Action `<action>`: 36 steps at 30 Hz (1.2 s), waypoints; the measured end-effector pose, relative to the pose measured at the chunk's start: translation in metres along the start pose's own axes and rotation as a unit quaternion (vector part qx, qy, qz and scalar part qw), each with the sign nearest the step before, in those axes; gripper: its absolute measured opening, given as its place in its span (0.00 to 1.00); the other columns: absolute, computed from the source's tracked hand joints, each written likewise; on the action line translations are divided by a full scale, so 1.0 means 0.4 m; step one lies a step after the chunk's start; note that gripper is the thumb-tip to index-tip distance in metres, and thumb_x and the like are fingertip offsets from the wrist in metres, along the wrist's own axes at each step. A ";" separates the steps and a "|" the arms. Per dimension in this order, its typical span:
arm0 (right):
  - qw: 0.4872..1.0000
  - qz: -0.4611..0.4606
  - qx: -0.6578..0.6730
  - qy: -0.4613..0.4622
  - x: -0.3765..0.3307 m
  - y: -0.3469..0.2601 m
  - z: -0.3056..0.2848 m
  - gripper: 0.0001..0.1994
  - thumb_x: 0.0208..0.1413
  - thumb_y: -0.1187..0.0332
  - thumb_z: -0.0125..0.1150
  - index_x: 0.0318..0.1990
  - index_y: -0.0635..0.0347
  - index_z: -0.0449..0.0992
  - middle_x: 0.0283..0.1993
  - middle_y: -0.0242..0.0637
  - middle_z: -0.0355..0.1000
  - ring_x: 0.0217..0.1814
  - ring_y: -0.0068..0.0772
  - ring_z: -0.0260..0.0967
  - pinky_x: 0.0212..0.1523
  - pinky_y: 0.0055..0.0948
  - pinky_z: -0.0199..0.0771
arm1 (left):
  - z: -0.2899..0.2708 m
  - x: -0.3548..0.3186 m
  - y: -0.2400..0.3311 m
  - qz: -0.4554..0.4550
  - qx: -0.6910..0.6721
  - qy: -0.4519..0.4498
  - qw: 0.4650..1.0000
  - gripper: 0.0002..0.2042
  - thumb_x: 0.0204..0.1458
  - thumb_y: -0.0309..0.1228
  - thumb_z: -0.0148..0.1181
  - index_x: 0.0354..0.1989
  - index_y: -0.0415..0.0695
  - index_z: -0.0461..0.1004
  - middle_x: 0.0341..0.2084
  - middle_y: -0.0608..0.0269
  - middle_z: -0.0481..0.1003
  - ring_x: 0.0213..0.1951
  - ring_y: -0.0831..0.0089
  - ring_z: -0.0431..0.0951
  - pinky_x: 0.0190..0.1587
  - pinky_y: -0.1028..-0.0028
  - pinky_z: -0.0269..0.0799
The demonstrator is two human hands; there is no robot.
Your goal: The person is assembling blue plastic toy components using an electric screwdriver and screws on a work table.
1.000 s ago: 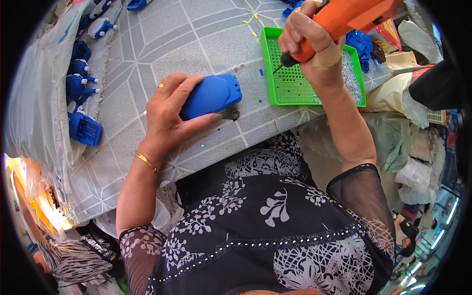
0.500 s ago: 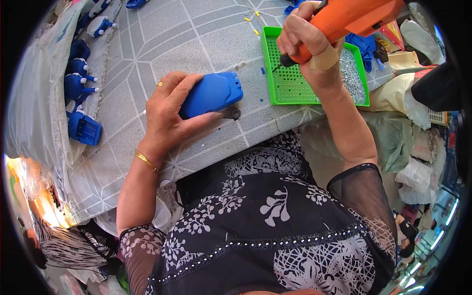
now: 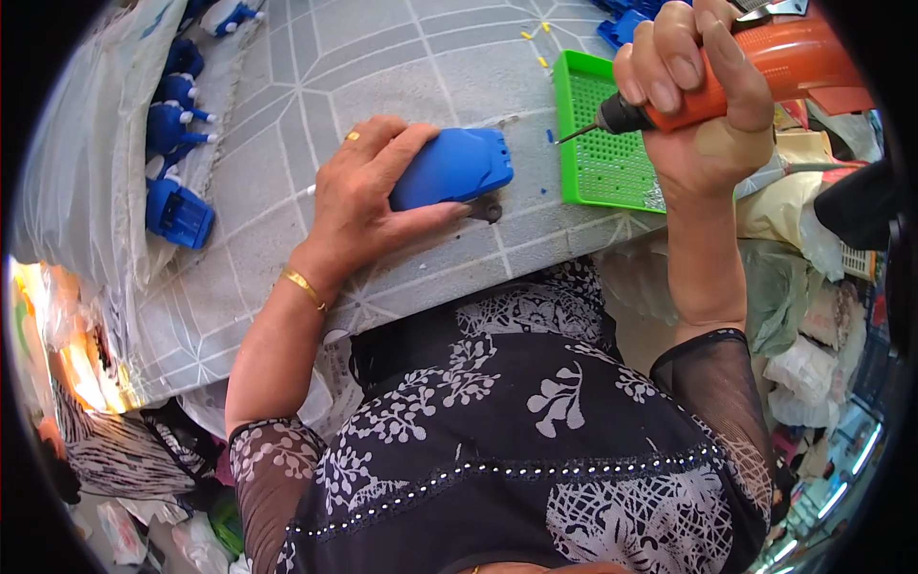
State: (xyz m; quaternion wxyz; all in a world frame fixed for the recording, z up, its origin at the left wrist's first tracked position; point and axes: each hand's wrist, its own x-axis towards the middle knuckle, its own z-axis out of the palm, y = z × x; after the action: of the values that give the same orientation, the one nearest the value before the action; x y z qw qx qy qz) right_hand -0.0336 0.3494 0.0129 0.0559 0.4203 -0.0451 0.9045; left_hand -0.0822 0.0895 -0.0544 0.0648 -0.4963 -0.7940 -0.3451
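Observation:
My left hand (image 3: 368, 187) is wrapped round a smooth blue plastic casing (image 3: 451, 168), with the thumb along its near side and the fingers over its left end. Small holes show at the casing's right end. A small dark part with a round eye (image 3: 491, 209) sticks out beside my left thumb. In my right hand (image 3: 712, 105) is an orange electric screwdriver (image 3: 765, 72) with a black nose. Its thin bit points left, and its tip appears at the left rim of a green perforated tray (image 3: 571, 172), apart from the casing. Whether a screw sits on the tip, I cannot tell.
Small silvery screws (image 3: 654, 198) lie in the tray, partly hidden by my right wrist. Several blue and white plastic assemblies (image 3: 177, 215) line the table's left side beside clear plastic sheeting. Yellow bits (image 3: 542, 61) lie behind the tray; more blue parts (image 3: 623, 29) lie at the back right.
The screwdriver has swung so that its bit points left and sits at the tray's left rim rather than over its holes. My left hand keeps its grip on the casing; the view has shifted.

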 end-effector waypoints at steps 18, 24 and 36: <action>0.997 -0.004 -0.023 -0.074 -0.020 0.084 -0.127 0.12 0.59 0.64 0.65 0.40 0.53 0.65 0.23 0.30 0.62 0.17 0.27 0.62 0.25 0.33 0.70 | -0.005 -0.011 -0.004 -0.008 0.003 -0.005 1.000 0.33 0.38 0.47 0.79 0.54 0.45 0.78 0.46 0.55 0.77 0.46 0.54 0.80 0.48 0.59 0.78; 0.998 -0.002 -0.028 -0.048 -0.020 0.091 -0.117 0.12 0.59 0.64 0.66 0.40 0.53 0.65 0.23 0.30 0.62 0.17 0.26 0.61 0.25 0.32 0.70 | -0.002 -0.009 -0.005 -0.007 0.000 -0.005 1.000 0.34 0.38 0.48 0.79 0.54 0.46 0.78 0.46 0.56 0.77 0.46 0.55 0.80 0.48 0.60 0.79; 0.782 0.045 -0.531 0.323 -0.039 0.124 0.084 0.14 0.57 0.67 0.67 0.40 0.53 0.64 0.23 0.33 0.63 0.17 0.28 0.62 0.25 0.32 0.70 | -0.019 -0.006 0.013 -0.017 0.013 -0.029 0.999 0.32 0.39 0.47 0.78 0.54 0.46 0.78 0.47 0.57 0.76 0.51 0.55 0.78 0.51 0.58 0.75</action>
State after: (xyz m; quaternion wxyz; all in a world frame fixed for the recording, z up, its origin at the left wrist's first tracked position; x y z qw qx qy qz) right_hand -0.0051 0.2951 0.0207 0.2409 0.0053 -0.5165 0.8217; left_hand -0.0783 0.0846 -0.0472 0.0421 -0.4920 -0.8082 -0.3210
